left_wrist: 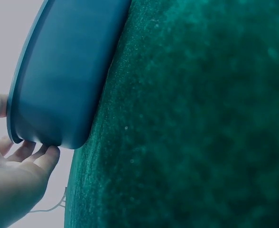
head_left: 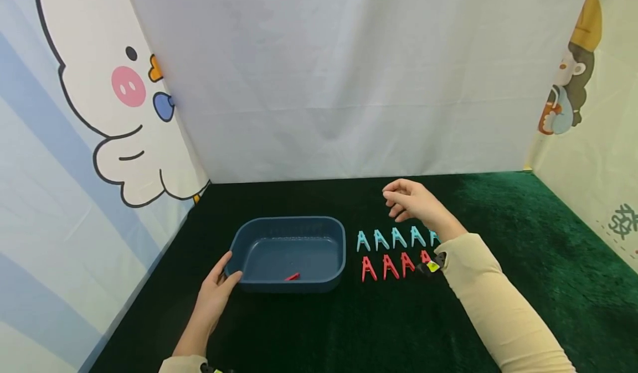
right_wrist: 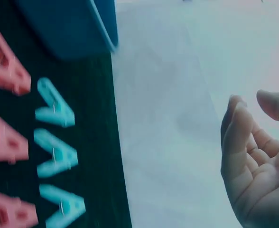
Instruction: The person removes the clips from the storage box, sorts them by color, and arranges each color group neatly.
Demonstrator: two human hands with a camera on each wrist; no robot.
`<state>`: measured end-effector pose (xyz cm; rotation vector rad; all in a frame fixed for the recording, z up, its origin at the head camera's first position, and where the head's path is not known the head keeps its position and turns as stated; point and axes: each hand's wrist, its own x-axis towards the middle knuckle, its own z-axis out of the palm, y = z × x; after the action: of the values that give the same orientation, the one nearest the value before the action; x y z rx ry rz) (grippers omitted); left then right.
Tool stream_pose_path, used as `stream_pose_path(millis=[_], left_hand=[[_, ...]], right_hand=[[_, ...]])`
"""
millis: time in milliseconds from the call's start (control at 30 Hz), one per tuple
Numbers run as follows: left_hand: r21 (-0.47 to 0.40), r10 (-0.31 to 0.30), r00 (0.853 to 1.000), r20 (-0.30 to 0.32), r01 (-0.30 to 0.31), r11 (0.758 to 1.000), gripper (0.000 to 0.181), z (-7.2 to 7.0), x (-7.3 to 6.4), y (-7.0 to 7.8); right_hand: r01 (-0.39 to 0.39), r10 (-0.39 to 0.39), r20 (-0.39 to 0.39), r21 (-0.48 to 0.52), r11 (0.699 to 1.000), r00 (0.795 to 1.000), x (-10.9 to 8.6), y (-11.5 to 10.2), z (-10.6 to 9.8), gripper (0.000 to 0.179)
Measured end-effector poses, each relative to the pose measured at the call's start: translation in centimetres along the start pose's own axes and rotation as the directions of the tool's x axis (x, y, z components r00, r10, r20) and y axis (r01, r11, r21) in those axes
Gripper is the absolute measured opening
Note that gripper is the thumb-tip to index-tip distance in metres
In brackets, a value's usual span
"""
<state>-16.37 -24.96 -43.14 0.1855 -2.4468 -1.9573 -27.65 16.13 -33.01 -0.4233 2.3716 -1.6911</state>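
A dark blue plastic basin stands on the table, with one red clothespin lying inside near its front wall. At the basin's left end my left hand grips the rim, thumb on top and fingers against the outer wall, as the left wrist view shows too. My right hand hovers beyond a row of light blue clothespins, fingers loosely bent and holding nothing. Nearer to me runs a row of red clothespins. My right forearm and wrist hide the right ends of both rows.
Dark green plush cloth covers the table. A white curtain hangs along the back edge. Printed cloth panels flank the table, one with a cartoon duck at left. A small wrist device sits at my right cuff.
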Motion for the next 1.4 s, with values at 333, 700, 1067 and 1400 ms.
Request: stream_pose_path(millis=[333, 700, 1067, 1400], left_hand=[[0.004, 0.009, 1.0, 0.008, -0.009, 1.0, 0.056, -0.1, -0.1, -0.1], [0.006, 0.026, 1.0, 0.011, -0.026, 1.0, 0.056, -0.1, -0.1, -0.1], [0.003, 0.04, 0.999, 0.01, -0.04, 0.999, 0.056, -0.1, -0.2, -0.3], [-0.001, 0.015, 1.0, -0.002, -0.015, 1.0, 0.055, -0.3, 0.1, -0.2]], right_hand=[[0.026, -0.02, 0.136, -0.043, 0.999, 0.991, 2.3, -0.8, 4.9, 0.038], [0.01, 0.024, 0.295, -0.112, 0.994, 0.955, 3.0, -0.6, 10.9, 0.035], [0.015, 0.117, 0.455, -0.276, 0.961, 0.883, 3.4, -0.2, 15.9, 0.033], [0.002, 0.214, 0.503, -0.395, 0.919, 0.838, 3.8, 0.4, 19.0, 0.025]])
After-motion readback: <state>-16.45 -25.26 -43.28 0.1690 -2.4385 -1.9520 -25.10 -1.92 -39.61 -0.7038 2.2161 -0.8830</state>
